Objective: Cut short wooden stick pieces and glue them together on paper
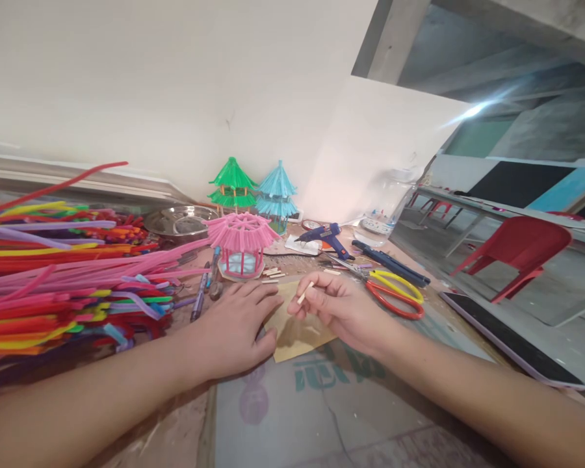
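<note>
Between the thumb and fingers of my right hand [331, 300] is a short pale wooden stick [305, 293]. It is held tilted above a tan sheet [297, 341] that looks like sandpaper. My left hand [238, 328] lies flat with its fingers stretched out, at the left edge of that sheet. Several more short sticks [272, 273] lie just beyond the sheet. Behind them stands a small pink pavilion model [241, 240] with a fringed roof and pink posts. Farther back, a green pavilion [232, 179] and a blue pavilion [277, 188] stand against the wall.
Bundles of coloured pipe cleaners [53, 279] fill the left side. A metal bowl [180, 221] sits behind them. Scissors [394, 292], a glue gun [329, 237] and a dark blue tool [392, 261] lie at right. A phone [507, 335] rests along the right edge.
</note>
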Motion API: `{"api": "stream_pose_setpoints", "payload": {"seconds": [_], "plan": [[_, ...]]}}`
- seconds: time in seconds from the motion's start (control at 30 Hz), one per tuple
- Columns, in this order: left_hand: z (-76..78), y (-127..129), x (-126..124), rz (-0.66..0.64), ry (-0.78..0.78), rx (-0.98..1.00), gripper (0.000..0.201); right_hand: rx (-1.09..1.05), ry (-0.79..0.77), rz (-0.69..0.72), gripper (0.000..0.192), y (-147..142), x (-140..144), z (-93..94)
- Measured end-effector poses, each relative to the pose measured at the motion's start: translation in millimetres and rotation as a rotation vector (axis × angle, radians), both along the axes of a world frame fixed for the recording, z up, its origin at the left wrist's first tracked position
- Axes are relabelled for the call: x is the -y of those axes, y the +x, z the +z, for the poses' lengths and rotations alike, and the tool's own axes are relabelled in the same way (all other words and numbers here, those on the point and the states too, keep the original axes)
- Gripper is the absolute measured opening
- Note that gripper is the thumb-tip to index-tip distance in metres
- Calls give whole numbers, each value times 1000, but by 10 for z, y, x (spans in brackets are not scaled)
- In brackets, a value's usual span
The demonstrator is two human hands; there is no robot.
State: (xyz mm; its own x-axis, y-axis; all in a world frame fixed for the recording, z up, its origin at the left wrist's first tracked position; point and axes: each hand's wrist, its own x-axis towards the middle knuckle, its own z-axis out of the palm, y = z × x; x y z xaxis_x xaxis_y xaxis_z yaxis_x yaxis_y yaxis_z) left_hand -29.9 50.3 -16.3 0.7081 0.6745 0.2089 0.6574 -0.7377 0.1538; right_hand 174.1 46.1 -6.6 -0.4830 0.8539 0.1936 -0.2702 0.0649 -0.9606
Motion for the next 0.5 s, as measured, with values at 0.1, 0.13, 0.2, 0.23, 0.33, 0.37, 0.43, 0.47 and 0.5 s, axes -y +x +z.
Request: {"api": "stream_pose_setpoints", "payload": {"seconds": [0.1,0.13,0.2,0.23,0.33,0.37,0.43,0.47,0.5], "plan": [[-4,-3,-4,8,-9,0,46,-49,-76,29,27,-8,11,6],[-2,-2,-5,10,-8,0,46,-57,-82,30,26,-8,10,3],[3,0,-8,5,-4,-1,45,-65,-81,30,25,-8,4,-7],[7,1,-8,0,-1,0,44,-67,-75,29,23,-8,2,-14],[11,2,-8,-14,9,10,41,-68,-36,29,21,-13,0,-40],[10,1,-8,-20,15,14,40,-66,-20,32,21,-15,0,-47],[4,-4,-9,-29,26,22,38,-49,8,48,24,-18,1,-54],[-1,-7,-11,-33,29,22,37,-34,14,60,26,-20,2,-54],[-6,-10,-14,-34,29,22,37,-22,14,67,29,-21,2,-51]]}}
